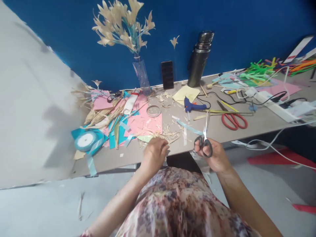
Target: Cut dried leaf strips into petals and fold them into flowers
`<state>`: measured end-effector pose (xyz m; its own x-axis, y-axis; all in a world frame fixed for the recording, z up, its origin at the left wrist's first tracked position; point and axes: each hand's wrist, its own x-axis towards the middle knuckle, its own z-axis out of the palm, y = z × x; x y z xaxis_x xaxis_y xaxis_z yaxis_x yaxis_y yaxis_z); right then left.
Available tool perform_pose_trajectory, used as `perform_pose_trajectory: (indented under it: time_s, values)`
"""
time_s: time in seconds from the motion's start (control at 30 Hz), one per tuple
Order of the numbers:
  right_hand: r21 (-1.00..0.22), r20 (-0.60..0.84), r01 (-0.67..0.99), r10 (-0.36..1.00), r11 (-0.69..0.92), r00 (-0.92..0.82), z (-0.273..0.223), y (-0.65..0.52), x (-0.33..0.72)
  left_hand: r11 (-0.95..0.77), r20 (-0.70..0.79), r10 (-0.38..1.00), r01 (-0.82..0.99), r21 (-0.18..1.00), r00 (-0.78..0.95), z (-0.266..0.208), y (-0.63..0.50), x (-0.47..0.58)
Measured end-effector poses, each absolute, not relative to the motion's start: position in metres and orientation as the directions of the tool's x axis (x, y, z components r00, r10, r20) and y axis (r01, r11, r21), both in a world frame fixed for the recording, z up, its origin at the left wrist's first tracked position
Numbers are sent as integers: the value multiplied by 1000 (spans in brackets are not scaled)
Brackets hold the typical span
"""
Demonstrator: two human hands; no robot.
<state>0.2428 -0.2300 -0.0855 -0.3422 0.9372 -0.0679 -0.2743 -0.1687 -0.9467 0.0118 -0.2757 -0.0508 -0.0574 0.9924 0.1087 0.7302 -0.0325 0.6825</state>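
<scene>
Pale flowers (118,16) stand assembled in a bottle (142,74), scraps (172,137) lying uncleared; right grip (217,156) clasps black-handled scissors (204,134), left grip (154,153) indeterminate.

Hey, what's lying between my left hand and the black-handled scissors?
In the head view, pale shavings lie beside your left hand, then a narrow whitish strip and a light blue strip running toward the black-handled scissors.

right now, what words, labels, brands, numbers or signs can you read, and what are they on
No text is legible.
Clear plastic bottle: reddish marking, too blurred to read.
Red-and-white item: any print too blurred.
Ribbon spool: any hub print too small.
</scene>
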Motion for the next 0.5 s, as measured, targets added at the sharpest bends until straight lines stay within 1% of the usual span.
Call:
perform_pose_trajectory:
  time_s: [0.07, 0.13, 0.23, 0.3, 0.37, 0.43, 0.5]
  values:
    - [-942, -80, -285, 940, -180, -331, -86, -228, 249, -61, 137, 990, 851, 521, -13, -53, -264, 14]
    - [-944, -95, -268, 935, -193, -341, -88, -229, 251, -63, 124, 992, 915, 398, 15, -55, -256, 19]
    - [-961, -104, -203, 922, -190, -372, -94, -231, 254, -58, 128, 992, 953, 296, 21, -60, -250, 26]
    - [-969, -109, -162, 913, -185, -393, -100, -229, 256, -60, 156, 988, 962, 265, 18, -63, -249, 27]
    - [-968, -119, -157, 909, -196, -399, -105, -226, 258, -69, 175, 984, 961, 266, 22, -65, -249, 27]
    - [-963, -125, -171, 908, -208, -400, -106, -220, 259, -69, 180, 983, 950, 306, 14, -66, -247, 25]
    - [-961, -132, -171, 904, -217, -406, -101, -215, 257, -50, 184, 983, 925, 377, -22, -66, -245, 22]
